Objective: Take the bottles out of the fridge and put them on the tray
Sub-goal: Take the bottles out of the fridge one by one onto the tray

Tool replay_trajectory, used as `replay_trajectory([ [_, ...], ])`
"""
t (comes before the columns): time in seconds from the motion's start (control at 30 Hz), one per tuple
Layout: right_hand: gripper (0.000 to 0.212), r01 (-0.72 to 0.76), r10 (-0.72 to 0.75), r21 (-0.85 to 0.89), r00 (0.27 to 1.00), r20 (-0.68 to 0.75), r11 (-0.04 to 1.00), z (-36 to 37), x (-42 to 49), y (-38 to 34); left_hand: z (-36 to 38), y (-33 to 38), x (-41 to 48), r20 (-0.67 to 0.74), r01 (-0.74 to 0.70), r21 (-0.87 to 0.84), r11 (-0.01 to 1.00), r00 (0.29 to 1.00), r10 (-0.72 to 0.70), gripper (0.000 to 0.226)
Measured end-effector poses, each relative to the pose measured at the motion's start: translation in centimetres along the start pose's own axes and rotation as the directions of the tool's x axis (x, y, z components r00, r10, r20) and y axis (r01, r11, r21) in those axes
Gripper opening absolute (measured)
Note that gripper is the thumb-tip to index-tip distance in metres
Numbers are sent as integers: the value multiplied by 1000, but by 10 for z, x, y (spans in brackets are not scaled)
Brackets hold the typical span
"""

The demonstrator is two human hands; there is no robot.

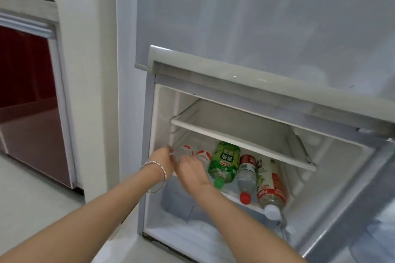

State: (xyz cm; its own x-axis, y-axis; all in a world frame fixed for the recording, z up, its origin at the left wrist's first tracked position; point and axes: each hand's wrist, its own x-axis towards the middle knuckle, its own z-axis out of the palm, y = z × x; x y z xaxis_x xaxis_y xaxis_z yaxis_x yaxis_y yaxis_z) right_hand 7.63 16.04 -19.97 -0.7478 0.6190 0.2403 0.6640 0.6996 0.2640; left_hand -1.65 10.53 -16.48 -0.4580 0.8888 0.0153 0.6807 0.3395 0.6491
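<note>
The lower fridge compartment [333,156] stands open. Several bottles lie on their sides on its lower shelf. At the left are two clear bottles with red-and-white labels [185,151] [204,156], then a green bottle [224,162], a clear bottle with a red cap [246,179] and a clear bottle with a white cap [270,188]. My left hand [163,160], with a silver bracelet on the wrist, closes around the leftmost clear bottle. My right hand [192,172] lies over the second one, and its grip is hidden. No tray is in view.
An empty glass shelf [241,141] sits above the bottles. A clear drawer [192,209] lies under them. The open fridge door [363,209] stands at the right. The shut upper door [256,17] is above. A dark red cabinet [27,102] is at the left.
</note>
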Motion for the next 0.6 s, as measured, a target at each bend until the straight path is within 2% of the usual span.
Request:
replay_trajectory([
  [0.03,50,-5,5,-17,999,-39,1000,-9,-5,2,-4,3,0,16,-11,29,1000,1000,11,41],
  [0.1,49,24,-21,23,995,-99,999,-29,-15,6,-18,13,-2,88,-39,106,994,996,30,46],
  [0.17,42,38,1,195,980,-198,980,-56,-26,7,-36,25,-5,222,-109,229,967,973,58,54],
  [0.2,41,7,57,267,971,-232,964,-69,-31,8,-46,32,-7,272,-170,289,942,958,89,54],
  [0.27,40,-65,152,329,957,-247,942,-100,-46,13,-67,50,-18,345,-287,352,891,925,161,44],
  [0.33,40,-78,171,335,951,-256,939,-126,-60,18,-84,65,-28,399,-378,370,849,890,222,29],
  [0.43,41,-105,195,305,939,-282,947,-170,-87,29,-109,90,-56,454,-424,251,870,845,282,29],
  [0.6,41,-211,327,299,848,-417,930,-245,-135,59,-138,146,-106,471,-518,-138,844,716,516,54],
])
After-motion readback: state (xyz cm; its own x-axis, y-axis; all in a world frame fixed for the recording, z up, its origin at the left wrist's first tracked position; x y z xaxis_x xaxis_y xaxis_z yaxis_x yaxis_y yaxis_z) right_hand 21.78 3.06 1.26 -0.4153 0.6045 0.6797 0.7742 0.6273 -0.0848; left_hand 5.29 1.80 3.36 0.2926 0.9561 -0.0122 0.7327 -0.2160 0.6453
